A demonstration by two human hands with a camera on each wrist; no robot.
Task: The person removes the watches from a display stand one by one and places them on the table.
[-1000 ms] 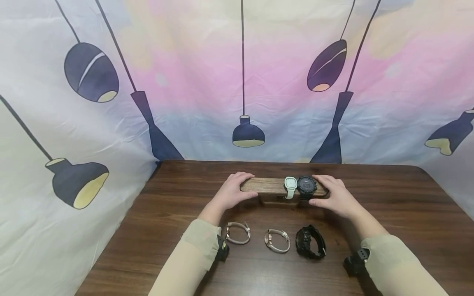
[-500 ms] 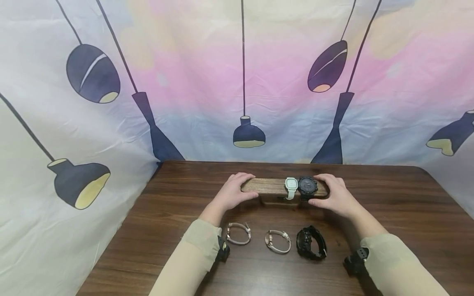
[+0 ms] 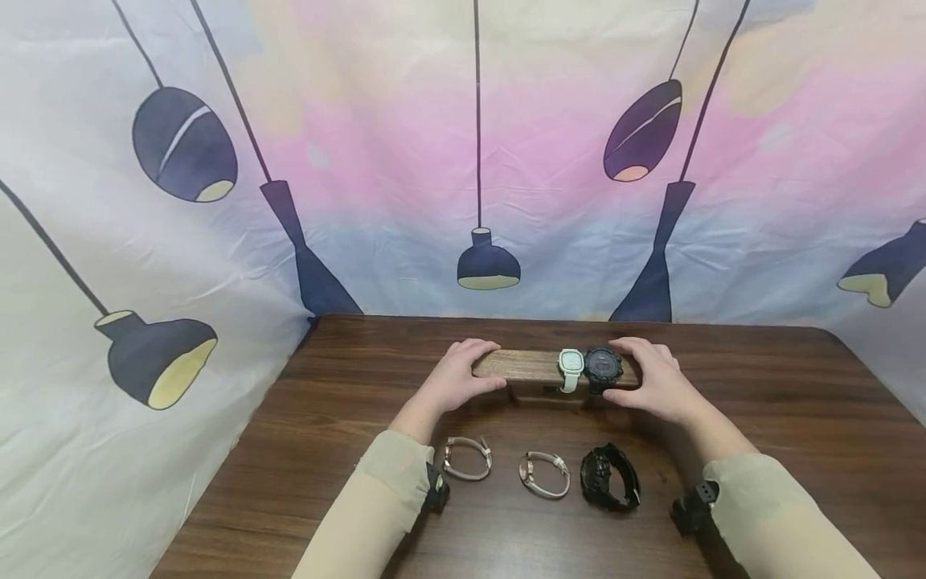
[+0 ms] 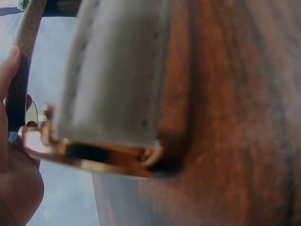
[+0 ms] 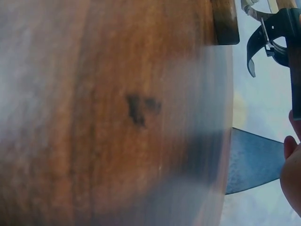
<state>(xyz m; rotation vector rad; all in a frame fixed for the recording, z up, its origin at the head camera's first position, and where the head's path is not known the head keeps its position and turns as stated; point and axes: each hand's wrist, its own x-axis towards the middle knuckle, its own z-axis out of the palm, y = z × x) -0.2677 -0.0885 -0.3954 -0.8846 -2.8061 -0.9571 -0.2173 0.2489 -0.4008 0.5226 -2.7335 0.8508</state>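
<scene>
A wooden watch stand is near the back of the table, its top bar running left to right. My left hand grips the bar's left end, thumb in front and fingers behind. The right hand holds the other end in the same way. Toward the right of the bar sit a pale mint watch and, beside it, a black watch. In the right wrist view the black watch's strap hangs below the bar. The stand's base is partly in shadow.
Closer to me, two watches with pale straps, a left one and a middle one, lie on the brown table. To their right is a chunky black watch. Behind the table hangs a cloth printed with lamps.
</scene>
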